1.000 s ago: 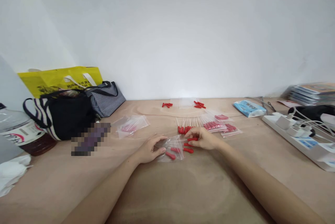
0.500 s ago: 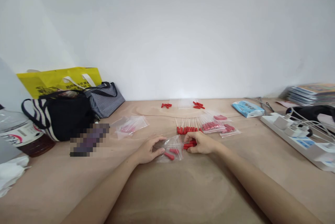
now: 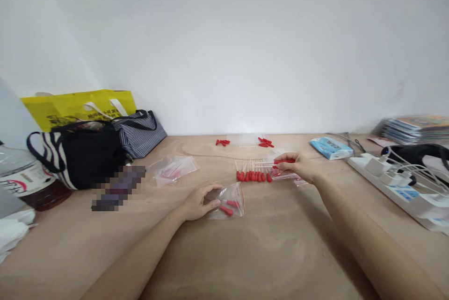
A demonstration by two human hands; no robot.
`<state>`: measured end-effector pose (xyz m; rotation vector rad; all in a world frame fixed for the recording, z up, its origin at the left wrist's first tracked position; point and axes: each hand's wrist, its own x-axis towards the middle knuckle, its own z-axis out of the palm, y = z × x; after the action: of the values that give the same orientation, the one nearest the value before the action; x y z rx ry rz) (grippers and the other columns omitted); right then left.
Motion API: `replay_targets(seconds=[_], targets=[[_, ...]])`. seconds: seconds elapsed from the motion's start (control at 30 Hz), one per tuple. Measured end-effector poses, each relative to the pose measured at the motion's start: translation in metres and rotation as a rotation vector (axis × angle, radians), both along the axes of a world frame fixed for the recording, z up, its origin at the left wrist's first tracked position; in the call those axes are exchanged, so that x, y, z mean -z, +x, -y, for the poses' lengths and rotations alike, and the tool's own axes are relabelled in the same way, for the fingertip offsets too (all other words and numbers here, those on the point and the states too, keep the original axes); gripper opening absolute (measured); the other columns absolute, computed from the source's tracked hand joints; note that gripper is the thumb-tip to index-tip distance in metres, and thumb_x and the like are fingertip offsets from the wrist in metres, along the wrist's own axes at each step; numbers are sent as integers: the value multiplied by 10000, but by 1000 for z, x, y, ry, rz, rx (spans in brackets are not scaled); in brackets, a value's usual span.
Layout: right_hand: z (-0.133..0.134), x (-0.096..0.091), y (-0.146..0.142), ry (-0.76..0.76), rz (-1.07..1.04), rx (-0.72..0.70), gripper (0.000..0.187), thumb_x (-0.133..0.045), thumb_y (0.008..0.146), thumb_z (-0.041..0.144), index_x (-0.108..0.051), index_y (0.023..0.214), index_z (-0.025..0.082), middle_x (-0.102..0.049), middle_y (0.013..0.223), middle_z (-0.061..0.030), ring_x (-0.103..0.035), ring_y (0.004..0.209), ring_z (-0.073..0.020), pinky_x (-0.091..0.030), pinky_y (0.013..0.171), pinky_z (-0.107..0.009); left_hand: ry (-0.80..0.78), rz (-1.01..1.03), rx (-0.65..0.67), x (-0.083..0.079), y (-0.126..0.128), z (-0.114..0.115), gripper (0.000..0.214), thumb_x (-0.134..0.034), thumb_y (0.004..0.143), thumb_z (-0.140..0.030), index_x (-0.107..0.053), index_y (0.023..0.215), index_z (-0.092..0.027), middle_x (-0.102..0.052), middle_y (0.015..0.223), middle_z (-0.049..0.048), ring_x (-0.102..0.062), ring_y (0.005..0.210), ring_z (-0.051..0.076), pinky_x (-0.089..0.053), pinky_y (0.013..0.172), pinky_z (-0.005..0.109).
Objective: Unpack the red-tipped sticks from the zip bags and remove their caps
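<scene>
Since half a second ago the right hand (image 3: pixel 298 167) has left the clear zip bag (image 3: pixel 234 193) and swung to right of centre, where its fingers pinch a red-bulbed dropper (image 3: pixel 285 161) over the filled bags (image 3: pixel 289 176), just beside the row of droppers (image 3: pixel 253 176). At centre frame the left hand (image 3: pixel 199 203) stays put, fingers closed on the zip bag's left edge, red bulbs showing inside it. Everything lies on a pale plywood worktop (image 3: pixel 245 253) against a bare white wall (image 3: pixel 224 47), with striped bags (image 3: pixel 140 132) at left and a power strip (image 3: pixel 403 188) at right.
</scene>
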<state>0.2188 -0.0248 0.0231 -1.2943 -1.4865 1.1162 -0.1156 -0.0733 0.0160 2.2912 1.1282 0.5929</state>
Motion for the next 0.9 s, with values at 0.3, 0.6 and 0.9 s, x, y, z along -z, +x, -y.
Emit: replay_targets(seconds=[0.3,0.6,0.9], targets=[[-2,28,-43,372,422,319,177,-549,679,207,-632,827,156,-601,820,-84,-578,779,-211,-444,767,-354,15,-11,-3,1,-1,0,347,-532,770,-324,-528,1096,-207,-559,1149,54,-510,1050,197,-388,921,349],[6,38,-59,518,809,217,139,-535,773,275,-625,794,171,-506,832,-65,-535,704,-165,-440,689,-294,35,-23,4,1,-1,0,347,-530,773,-323,-527,1099,-203,-560,1147,55,-513,1054,201,-391,918,340],[5,39,-60,552,663,230,166,-626,701,288,-643,781,143,-506,839,-73,-544,732,-181,-448,734,-330,31,-40,6,0,0,-1,352,-527,775,-330,-521,1102,-199,-553,1157,57,-504,1065,193,-384,927,337]])
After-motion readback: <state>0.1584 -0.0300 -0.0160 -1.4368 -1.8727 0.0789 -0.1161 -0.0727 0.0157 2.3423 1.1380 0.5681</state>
